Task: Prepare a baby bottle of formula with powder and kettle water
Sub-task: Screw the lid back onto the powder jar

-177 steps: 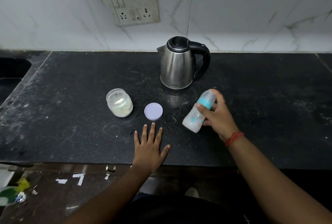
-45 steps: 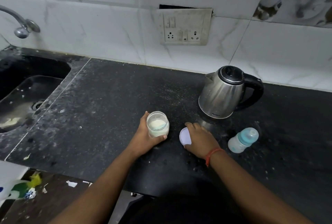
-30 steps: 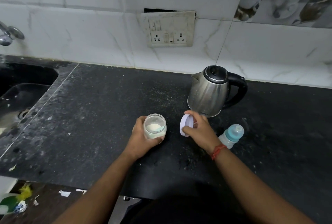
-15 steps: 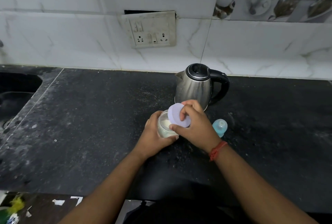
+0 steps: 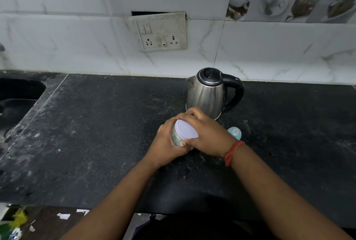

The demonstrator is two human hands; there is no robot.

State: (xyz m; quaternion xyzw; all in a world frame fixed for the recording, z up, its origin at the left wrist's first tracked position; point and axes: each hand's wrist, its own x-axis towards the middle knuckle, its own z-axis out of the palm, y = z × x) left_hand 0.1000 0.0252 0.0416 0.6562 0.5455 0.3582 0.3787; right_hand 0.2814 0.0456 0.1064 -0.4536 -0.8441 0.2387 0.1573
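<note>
My left hand (image 5: 165,145) grips the glass jar of white formula powder (image 5: 176,140) on the black counter. On the jar's mouth sits the pale purple lid (image 5: 186,129), and my right hand (image 5: 208,135) curls its fingers round that lid. Behind my right hand stands the baby bottle (image 5: 235,133); only its light blue cap shows. The steel kettle (image 5: 209,93) with a black handle stands just beyond my hands, its lid down.
The black counter (image 5: 100,135) is dusted with white specks. A dark sink (image 5: 17,103) lies at the far left. A switch and socket panel (image 5: 160,32) hangs on the white tiled wall. Scraps of litter lie on the floor below the counter's front edge.
My right hand lifted the purple lid from the counter and brought it onto the jar, which my left hand took hold of. The baby bottle was set down to the right.
</note>
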